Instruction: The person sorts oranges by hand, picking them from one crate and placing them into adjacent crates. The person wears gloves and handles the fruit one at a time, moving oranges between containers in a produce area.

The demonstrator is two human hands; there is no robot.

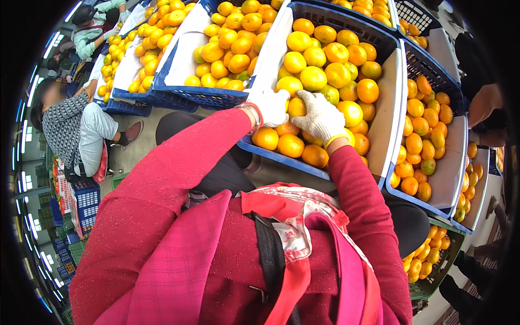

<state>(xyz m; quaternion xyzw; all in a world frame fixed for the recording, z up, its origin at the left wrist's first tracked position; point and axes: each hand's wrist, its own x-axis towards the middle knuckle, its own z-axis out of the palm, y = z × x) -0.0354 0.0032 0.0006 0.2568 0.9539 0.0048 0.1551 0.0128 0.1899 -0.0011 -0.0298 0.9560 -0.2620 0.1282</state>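
Note:
Both my hands wear white knitted gloves over the near edge of a blue crate (338,12) lined with white sheeting and full of orange and yellow-green mandarins (338,75). My right hand (320,115) has its thumb and fingers around one mandarin (296,108) near the crate's front left. Just left of that fruit, my left hand (270,107) is closed, its fingers curled in at the crate's left corner. What it holds, if anything, is hidden under the glove. More mandarins lie directly below and in front of both hands.
Other lined crates of mandarins stand left (187,65) and right (433,189), close against mine. A green crate (441,265) of mandarins sits at lower right. A seated person (73,127) is at the left, another person (97,32) beyond. Dark-clothed people show at the right edge.

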